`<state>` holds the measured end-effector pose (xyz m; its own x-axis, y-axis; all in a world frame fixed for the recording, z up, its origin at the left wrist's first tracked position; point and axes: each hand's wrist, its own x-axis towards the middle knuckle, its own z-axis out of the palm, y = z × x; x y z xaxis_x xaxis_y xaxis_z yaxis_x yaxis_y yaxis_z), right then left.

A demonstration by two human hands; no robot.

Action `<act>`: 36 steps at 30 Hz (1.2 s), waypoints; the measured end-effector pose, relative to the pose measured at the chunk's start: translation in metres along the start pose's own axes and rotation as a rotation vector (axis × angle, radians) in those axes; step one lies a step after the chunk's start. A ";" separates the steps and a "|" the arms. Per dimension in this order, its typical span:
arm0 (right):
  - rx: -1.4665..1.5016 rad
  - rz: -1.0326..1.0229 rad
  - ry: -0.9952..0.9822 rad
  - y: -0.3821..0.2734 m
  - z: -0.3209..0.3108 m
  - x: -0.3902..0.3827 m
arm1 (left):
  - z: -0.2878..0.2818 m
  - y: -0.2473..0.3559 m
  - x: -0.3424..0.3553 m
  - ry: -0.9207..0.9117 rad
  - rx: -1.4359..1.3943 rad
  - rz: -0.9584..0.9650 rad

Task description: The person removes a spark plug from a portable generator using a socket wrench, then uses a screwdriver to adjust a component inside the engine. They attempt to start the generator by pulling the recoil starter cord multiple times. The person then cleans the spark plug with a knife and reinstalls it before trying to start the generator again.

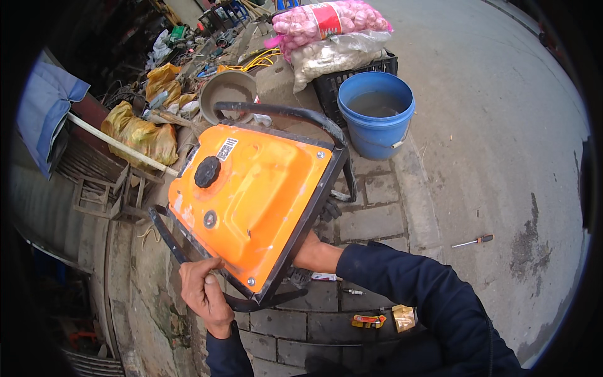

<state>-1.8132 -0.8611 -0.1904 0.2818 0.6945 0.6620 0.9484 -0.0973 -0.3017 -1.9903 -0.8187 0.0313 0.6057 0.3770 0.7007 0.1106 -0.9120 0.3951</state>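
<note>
A portable generator (276,182) with an orange fuel tank, a black cap (207,171) and a black tube frame (168,234) stands in front of me, turned at an angle. My left hand (207,298) is closed around the frame at its near left corner, the fingertips against the tank's edge. My right hand (314,254) reaches in at the generator's right side, below the tank; its fingers are hidden there. On the paving near my right forearm lie a spark plug (353,291), a small red and yellow box (369,321) and a gold-coloured packet (404,318).
A blue bucket (377,129) of murky water stands beyond the generator, beside a black crate (330,94) topped with filled sacks (333,28). A screwdriver (473,241) lies on the road at right. A round basin (227,88), yellow bags (139,135) and clutter fill the far left.
</note>
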 end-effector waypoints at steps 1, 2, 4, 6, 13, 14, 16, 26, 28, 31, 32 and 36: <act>-0.500 -0.131 0.054 0.002 -0.004 0.002 | 0.000 0.000 0.000 0.000 0.001 0.004; -0.631 -0.170 -0.046 0.002 -0.011 0.002 | 0.000 0.000 0.000 0.001 0.004 0.008; -0.202 -0.060 -0.270 0.003 -0.030 0.002 | -0.001 -0.001 0.000 0.004 0.006 0.015; 0.160 0.008 -0.414 0.002 -0.046 0.004 | 0.001 -0.003 0.000 0.008 0.000 0.020; 0.264 0.023 -0.357 -0.001 -0.059 0.014 | 0.001 -0.004 -0.001 0.011 0.004 0.011; 0.267 0.043 -0.352 -0.001 -0.058 0.013 | 0.001 -0.004 -0.001 0.011 0.004 0.011; 0.240 0.028 -0.324 0.000 -0.056 0.012 | 0.001 -0.004 -0.001 0.014 0.005 0.016; 0.342 0.086 -0.244 0.000 -0.033 0.006 | -0.001 -0.006 -0.003 -0.007 0.006 0.005; 0.337 0.047 -0.195 -0.001 -0.035 0.006 | -0.001 -0.006 -0.003 -0.016 0.004 0.007; 0.298 0.016 -0.186 -0.001 -0.044 0.008 | -0.002 -0.006 -0.002 -0.018 0.011 0.018; 0.280 0.005 -0.162 0.000 -0.047 0.009 | -0.002 -0.006 -0.002 -0.018 0.012 0.018; 0.303 0.017 -0.207 0.000 -0.052 0.010 | -0.001 -0.006 -0.003 -0.018 0.005 0.012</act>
<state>-1.8025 -0.8915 -0.1481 0.2325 0.8271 0.5118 0.8490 0.0841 -0.5217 -1.9936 -0.8139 0.0279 0.6210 0.3631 0.6947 0.1075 -0.9173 0.3834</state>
